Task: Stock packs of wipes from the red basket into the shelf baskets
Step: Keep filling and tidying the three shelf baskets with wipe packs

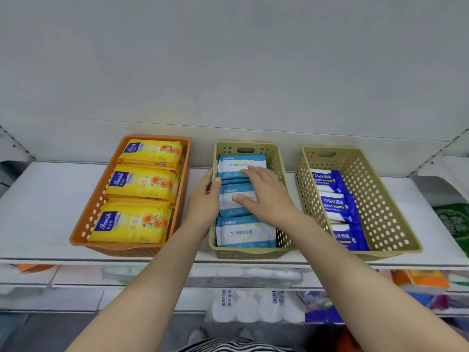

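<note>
On the left of the white shelf board [38, 199] sits an orange plastic basket with holes [83, 224]. It is full of yellow packs of wipes with orange flowers [144, 185], lying in a row from back to front.

Next comes the left hand [205, 201]. It grips the left wall of the middle tan plastic basket with holes [279, 158], thumb on the inside and fingers wrapped round the outside.

Inside that basket lie light blue and white packs of wipes [245, 232], three in a row, one behind the other. The right hand [264, 193] is open and flat, fingers spread. It rests on top of the back pack and the middle pack. It is pressing down, not gripping anything.

To the right stands another tan plastic basket with holes [375, 199]. Dark blue packs of wipes marked 75% [335, 205] lie along its left side. Its right side is bare.

The red basket is not in the picture.
</note>
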`<state>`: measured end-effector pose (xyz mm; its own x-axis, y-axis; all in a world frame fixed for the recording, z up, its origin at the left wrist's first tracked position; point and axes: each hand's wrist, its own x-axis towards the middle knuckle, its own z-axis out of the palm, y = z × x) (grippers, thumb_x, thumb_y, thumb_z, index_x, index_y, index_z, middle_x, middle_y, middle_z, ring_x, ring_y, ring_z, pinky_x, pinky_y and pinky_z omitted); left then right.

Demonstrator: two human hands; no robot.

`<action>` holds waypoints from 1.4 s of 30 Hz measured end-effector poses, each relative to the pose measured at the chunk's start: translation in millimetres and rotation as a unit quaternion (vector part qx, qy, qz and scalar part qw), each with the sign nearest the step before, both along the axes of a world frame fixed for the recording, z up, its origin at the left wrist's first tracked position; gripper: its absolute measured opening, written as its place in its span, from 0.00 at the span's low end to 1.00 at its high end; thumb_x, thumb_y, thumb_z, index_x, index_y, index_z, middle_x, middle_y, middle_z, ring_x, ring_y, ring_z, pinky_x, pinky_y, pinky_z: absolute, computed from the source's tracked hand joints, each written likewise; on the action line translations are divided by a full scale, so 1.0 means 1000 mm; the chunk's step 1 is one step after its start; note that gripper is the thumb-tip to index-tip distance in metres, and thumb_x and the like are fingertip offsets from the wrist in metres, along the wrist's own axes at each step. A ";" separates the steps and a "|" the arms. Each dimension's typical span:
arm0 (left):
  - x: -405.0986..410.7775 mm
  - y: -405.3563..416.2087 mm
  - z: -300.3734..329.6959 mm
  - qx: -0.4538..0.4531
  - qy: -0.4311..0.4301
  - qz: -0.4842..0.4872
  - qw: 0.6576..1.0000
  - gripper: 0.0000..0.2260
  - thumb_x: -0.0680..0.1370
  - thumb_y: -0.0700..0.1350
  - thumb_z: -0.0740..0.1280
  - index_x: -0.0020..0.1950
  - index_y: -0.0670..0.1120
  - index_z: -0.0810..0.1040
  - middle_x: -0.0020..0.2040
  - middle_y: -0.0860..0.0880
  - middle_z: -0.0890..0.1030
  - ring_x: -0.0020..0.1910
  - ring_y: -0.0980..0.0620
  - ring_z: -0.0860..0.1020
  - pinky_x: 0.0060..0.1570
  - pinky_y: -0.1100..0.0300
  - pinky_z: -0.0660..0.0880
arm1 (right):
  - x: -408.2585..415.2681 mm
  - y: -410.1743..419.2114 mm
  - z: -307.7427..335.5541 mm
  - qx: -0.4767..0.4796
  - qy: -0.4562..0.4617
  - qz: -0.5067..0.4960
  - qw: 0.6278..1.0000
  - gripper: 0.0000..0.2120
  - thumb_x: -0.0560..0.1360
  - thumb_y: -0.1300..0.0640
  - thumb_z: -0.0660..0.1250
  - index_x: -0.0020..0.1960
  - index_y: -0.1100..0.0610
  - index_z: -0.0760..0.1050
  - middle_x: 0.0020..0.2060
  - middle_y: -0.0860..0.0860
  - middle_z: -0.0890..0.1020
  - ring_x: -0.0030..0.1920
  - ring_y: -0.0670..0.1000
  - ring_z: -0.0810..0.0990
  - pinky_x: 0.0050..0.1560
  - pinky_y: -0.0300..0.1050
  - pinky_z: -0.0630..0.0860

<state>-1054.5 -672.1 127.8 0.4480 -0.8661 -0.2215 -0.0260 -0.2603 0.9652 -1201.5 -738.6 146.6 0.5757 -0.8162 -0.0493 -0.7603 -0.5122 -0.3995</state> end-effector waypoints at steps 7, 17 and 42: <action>0.002 -0.002 -0.005 0.006 -0.009 -0.003 1.000 0.16 0.85 0.52 0.56 0.73 0.59 0.70 0.61 0.56 0.79 0.54 0.61 0.78 0.39 0.67 0.75 | 0.016 0.007 -0.039 0.019 0.184 0.075 0.980 0.31 0.82 0.36 0.46 0.81 0.43 0.41 0.80 0.49 0.39 0.79 0.52 0.34 0.79 0.55 0.40; 0.000 -0.002 -0.002 -0.006 -0.014 -0.006 1.000 0.15 0.85 0.49 0.56 0.72 0.60 0.70 0.53 0.62 0.77 0.47 0.66 0.76 0.32 0.75 0.72 | 0.026 -0.014 -0.022 -0.058 0.018 -0.040 0.997 0.30 0.82 0.37 0.51 0.81 0.46 0.50 0.81 0.51 0.48 0.80 0.52 0.42 0.79 0.54 0.47; 0.028 0.003 0.063 0.023 -0.256 0.031 0.966 0.23 0.80 0.46 0.68 0.74 0.46 0.69 0.70 0.47 0.75 0.68 0.49 0.75 0.66 0.55 0.71 | 0.035 -0.075 0.065 0.007 0.120 0.079 0.990 0.24 0.81 0.47 0.62 0.73 0.56 0.69 0.71 0.55 0.73 0.70 0.57 0.71 0.65 0.46 0.68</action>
